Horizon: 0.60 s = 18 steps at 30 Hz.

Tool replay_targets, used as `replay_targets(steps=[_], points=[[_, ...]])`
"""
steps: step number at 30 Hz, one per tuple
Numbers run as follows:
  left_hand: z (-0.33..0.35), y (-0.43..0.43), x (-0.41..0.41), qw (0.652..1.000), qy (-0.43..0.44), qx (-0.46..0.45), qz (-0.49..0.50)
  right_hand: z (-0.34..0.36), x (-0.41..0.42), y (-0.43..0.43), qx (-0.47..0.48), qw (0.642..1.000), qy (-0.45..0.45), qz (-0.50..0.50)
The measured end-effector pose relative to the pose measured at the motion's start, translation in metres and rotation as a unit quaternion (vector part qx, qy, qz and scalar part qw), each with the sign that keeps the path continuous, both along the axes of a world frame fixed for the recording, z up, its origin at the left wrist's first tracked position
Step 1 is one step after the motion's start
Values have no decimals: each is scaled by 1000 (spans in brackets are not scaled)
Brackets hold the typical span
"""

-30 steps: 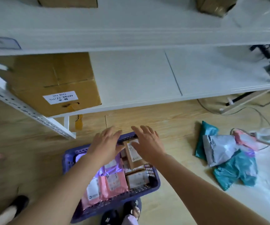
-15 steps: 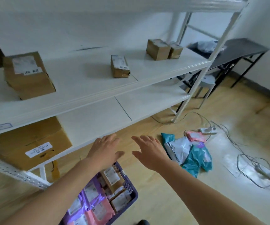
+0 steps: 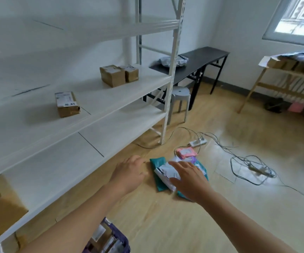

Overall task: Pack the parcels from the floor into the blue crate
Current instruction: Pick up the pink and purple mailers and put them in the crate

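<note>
Hovering near parcels [image 3: 163,172]: left hand [image 3: 129,173], right hand [image 3: 187,178].

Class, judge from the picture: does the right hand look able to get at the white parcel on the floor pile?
Probably yes. The right hand hovers open over the white parcel, which lies uncovered atop the teal parcel; the left hand is off to one side.

- The left hand [image 3: 129,171] is held just left of the parcel pile [image 3: 163,173], fingers loosely bent.
- The right hand [image 3: 189,179] is stretched over that pile, fingers spread.
</note>
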<state>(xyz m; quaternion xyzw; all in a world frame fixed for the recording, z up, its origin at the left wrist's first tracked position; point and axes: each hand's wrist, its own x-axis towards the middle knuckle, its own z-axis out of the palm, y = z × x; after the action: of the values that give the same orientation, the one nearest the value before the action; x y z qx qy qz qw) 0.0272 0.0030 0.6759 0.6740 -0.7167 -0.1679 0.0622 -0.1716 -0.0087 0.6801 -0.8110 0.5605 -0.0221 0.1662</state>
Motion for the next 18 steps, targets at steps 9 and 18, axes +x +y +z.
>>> replay_targets(steps=[9, 18], points=[[-34, -104, -164, 998, 23, 58, -17, -26, -167, -76, 32, 997, 14, -62], [-58, -182, -255, 993, 33, 114, -21, -54, -282, -151, 86, 991, 26, -95]])
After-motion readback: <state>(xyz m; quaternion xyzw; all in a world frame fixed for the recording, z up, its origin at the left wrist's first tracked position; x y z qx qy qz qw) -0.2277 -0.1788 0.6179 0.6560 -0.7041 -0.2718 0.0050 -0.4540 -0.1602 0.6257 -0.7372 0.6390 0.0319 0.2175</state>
